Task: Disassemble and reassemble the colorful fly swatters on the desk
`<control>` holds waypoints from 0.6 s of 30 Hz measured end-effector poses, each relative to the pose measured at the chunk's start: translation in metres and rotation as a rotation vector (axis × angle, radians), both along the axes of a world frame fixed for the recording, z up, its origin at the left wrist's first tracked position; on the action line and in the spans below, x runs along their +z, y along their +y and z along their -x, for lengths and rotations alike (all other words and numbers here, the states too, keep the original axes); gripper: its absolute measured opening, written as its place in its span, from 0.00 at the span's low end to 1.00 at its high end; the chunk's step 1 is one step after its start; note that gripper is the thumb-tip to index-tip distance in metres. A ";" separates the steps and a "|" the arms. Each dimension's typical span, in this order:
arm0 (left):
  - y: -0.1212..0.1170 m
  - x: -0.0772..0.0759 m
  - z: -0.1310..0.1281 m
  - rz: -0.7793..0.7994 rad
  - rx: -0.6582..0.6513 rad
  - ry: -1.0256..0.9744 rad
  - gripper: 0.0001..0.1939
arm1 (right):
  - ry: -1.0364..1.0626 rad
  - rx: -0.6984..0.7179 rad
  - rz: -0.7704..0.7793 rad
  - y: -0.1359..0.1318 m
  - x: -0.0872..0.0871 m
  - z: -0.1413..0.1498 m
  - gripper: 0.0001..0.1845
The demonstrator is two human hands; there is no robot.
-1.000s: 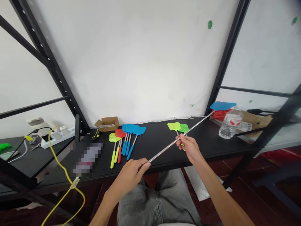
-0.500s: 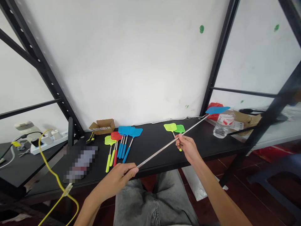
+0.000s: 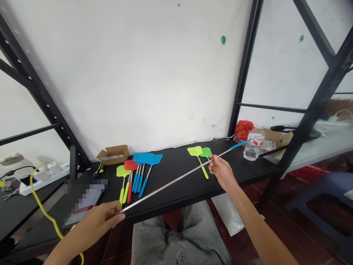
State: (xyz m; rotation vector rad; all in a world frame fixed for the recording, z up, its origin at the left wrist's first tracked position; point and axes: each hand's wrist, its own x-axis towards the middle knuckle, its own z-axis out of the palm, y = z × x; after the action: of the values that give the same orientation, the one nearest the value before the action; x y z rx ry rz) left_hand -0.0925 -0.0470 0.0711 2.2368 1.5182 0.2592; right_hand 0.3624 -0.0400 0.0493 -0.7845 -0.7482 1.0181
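Note:
A fly swatter with a long extended metal rod [image 3: 176,180] slants across the front of the shelf, held in both hands. Its blue head [image 3: 240,143] points to the right, seen nearly edge-on in front of the water bottle. My left hand [image 3: 103,217] is closed around the lower end, hiding the grip. Farther up the rod, my right hand [image 3: 222,169] pinches it near the blue head. Just behind that hand lie a yellow-green swatter [image 3: 195,151] and a green swatter [image 3: 206,152]. Left of them are several blue swatters [image 3: 151,159], a red one [image 3: 130,165] and yellow-green ones [image 3: 122,171].
An open cardboard box [image 3: 114,155] and a black-yellow tool [image 3: 98,170] sit at the back left. A yellow cable [image 3: 41,200] runs down past a power strip [image 3: 59,170]. The water bottle [image 3: 253,149] and red plastic bag [image 3: 243,129] stand by the right post.
My left hand has moved left and down, and more of the rod shows between the hands. The swatter's blue head has dropped and turned edge-on. The camera view has shifted slightly right.

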 end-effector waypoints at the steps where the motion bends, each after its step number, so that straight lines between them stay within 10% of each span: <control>1: -0.001 0.001 -0.003 0.012 -0.012 0.007 0.20 | 0.007 0.004 -0.004 0.001 0.000 0.003 0.20; 18: -0.018 0.020 -0.048 0.024 -0.088 -0.075 0.18 | -0.184 0.465 -0.027 -0.014 -0.008 0.086 0.19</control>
State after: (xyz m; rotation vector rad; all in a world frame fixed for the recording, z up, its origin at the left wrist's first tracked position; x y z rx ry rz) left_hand -0.0446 -0.0654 0.0915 2.2427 1.3740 0.2930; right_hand 0.2768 -0.0539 0.0416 -0.7009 -1.1344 1.3579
